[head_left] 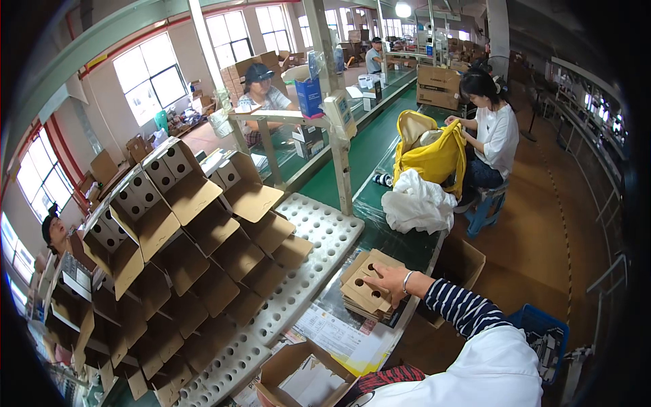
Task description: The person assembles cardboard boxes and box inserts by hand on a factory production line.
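My right hand [388, 282] reaches in from the lower right, in a striped sleeve. It rests on a stack of flat brown cardboard inserts [359, 288] with round holes, at the near edge of the bench. Its fingers are stretched over the top insert, apart from each other. My left hand does not show. Red and black plaid cloth [393, 377] is visible low in the middle, beside an open carton [298, 359]. Printed sheets [342, 339] lie between that carton and the stack.
Open cartons [183, 264] are piled in tiers at left, some with holed white inserts. A white perforated board [308, 258] runs alongside. Beyond are a yellow bag [434, 159], white plastic [419, 202] and a seated person [491, 129]. A blue crate [542, 332] stands at right.
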A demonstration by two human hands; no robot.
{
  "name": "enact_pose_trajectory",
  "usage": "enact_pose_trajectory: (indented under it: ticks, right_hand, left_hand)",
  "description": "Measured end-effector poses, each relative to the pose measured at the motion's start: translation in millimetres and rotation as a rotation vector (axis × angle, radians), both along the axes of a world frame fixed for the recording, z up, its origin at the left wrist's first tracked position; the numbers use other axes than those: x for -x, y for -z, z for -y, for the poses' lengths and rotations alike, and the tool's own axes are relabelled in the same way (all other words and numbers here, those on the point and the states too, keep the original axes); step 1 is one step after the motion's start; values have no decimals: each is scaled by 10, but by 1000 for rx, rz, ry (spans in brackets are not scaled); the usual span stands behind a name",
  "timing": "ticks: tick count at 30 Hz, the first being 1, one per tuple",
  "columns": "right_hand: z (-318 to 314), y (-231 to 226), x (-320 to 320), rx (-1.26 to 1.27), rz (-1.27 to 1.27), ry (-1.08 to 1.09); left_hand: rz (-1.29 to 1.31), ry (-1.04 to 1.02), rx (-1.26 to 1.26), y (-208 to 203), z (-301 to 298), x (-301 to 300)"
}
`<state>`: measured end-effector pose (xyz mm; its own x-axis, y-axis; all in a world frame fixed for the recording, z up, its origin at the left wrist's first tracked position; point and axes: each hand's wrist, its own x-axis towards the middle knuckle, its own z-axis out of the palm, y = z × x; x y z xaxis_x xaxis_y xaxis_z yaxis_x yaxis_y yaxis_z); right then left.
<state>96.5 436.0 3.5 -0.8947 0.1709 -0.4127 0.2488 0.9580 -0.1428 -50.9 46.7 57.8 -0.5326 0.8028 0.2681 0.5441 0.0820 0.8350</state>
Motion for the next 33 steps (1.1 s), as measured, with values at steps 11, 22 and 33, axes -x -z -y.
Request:
enact_pose_trajectory:
  ticks: [11,22,33]
  right_hand:
    - [136,-339,165,120,-289,-2]
    - [1630,-2012,475,24,-714,-493]
    - [2335,-1882,608,174,-94,-733]
  left_hand:
    - [223,-117,-37,318,435,-219]
    - [-67,-205,141,129,527,-569]
    - [-97,-184,135,117,529,-607]
